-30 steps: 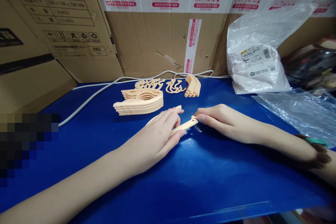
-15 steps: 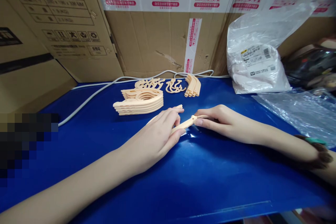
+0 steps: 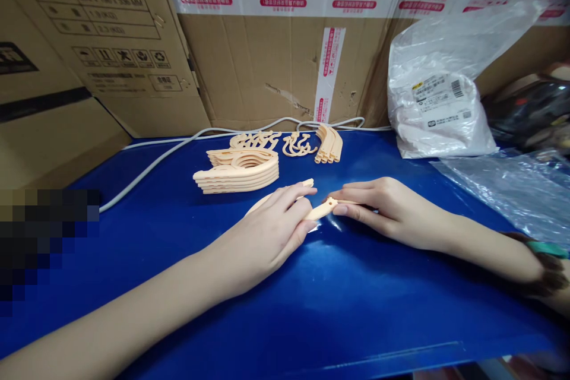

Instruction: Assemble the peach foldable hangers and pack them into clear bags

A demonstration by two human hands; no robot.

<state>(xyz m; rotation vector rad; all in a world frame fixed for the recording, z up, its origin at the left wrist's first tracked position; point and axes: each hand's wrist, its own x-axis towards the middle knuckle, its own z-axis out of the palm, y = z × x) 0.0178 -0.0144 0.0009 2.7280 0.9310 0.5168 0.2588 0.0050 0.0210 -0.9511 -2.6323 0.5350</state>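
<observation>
Gripping a cream plastic piece (image 3: 321,210) above the middle of the blue table (image 3: 333,309), the left hand (image 3: 276,222), in the head view, is curled over it from the left. The right hand (image 3: 392,211) pinches a thin strip (image 3: 350,201) against the piece's right end, beside a small round hole. Just beyond, to the left, lies a stack of similar pieces (image 3: 240,183); behind it, from left to right, are a row of hooks (image 3: 256,141), a small heap of hooks (image 3: 299,145) and a bundle of curved bars (image 3: 329,143). A pale cord (image 3: 155,175) runs along the far edge before a cardboard box (image 3: 267,59). Far right stands a white bag (image 3: 440,107), with a clear plastic sheet (image 3: 512,190) nearer. The left hand hides most of the piece; the right fingers and thumb cover part of the strip, whose shape is hard to make out. The dark items (image 3: 529,110) at far right are blurred and cut off; coarse blocks mask the left edge.
</observation>
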